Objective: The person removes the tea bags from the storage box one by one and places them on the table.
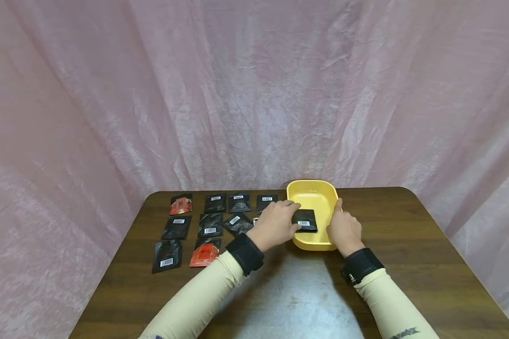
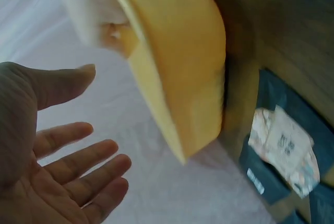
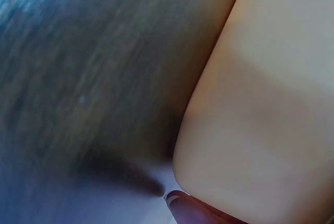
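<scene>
My left hand [image 1: 277, 222] is over the left rim of a yellow plastic tray [image 1: 314, 246], its fingers spread and nothing between them. In the left wrist view the same hand [image 2: 68, 166] shows an empty palm beside the tray's side wall [image 2: 188, 67]. Just past the fingertips, a flat black packet [image 1: 305, 220] with a white barcode label lies inside the tray. At the opposite side my right hand [image 1: 345, 230] grips the right rim. The right wrist view is filled mostly by the tray's outer wall [image 3: 261, 109], with one fingertip [image 3: 182, 203] against its lower edge.
Several black packets, such as one at the front left [image 1: 167, 255], lie in rough rows left of the tray. Two have orange-red fronts, one at the back [image 1: 181, 204] and one nearer [image 1: 205, 252]. A pink curtain [image 1: 254, 94] hangs behind the wooden table [image 1: 407, 245].
</scene>
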`<state>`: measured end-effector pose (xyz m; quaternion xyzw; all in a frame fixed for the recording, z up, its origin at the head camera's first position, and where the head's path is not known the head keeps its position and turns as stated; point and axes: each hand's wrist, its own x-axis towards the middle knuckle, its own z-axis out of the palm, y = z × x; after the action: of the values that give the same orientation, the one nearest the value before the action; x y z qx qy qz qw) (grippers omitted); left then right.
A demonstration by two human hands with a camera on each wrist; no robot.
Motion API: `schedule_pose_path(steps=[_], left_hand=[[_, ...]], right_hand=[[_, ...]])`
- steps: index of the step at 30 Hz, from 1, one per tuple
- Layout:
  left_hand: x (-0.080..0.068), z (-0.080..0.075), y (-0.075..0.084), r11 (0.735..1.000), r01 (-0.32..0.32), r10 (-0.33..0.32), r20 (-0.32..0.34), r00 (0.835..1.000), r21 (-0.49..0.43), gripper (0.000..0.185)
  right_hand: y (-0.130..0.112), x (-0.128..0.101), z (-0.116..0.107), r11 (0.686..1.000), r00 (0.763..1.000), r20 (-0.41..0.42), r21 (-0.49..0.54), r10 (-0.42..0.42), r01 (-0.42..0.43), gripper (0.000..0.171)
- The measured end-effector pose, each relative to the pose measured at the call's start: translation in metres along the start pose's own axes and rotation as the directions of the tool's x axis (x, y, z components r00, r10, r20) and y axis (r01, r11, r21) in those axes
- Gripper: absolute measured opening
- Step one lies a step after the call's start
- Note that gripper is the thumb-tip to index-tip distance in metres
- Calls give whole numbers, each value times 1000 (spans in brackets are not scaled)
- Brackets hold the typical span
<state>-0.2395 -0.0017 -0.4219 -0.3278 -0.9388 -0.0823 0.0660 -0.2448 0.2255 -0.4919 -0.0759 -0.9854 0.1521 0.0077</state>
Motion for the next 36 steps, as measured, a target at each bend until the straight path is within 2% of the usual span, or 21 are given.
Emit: schedule_pose_path(steps=[6, 11, 15, 19, 25, 29, 36], left_hand=[[35, 28, 3, 998, -24, 15, 136, 991, 63, 59], [48, 48, 0, 990, -22, -8, 211, 977, 140, 56], [56, 57, -2, 983, -9, -33, 227, 973, 182, 52], [62, 61, -2, 978, -20, -32, 245, 969, 208, 48], [66, 63, 2, 976, -19, -51, 313, 948, 216, 39], [66, 64, 4, 972, -33, -48, 334, 941, 233, 37], [64, 66, 4, 966, -62, -23, 323, 946, 251, 40]], right_hand=[[-1, 0, 0, 1000, 1000, -7, -2, 0, 0, 90], [-3, -2, 1, 1000, 1000, -11, 0, -8, 8, 91], [-3, -2, 0, 1000, 999, -32, 1, -14, 14, 89], [-3, -3, 1, 1000, 999, -41, 6, -10, 10, 87], [-3, -4, 1, 1000, 999, -39, 9, -16, 17, 87], [-3, -5, 1, 1000, 999, -38, 4, -12, 12, 87], [-3, -5, 1, 1000, 999, -42, 11, -12, 13, 87]])
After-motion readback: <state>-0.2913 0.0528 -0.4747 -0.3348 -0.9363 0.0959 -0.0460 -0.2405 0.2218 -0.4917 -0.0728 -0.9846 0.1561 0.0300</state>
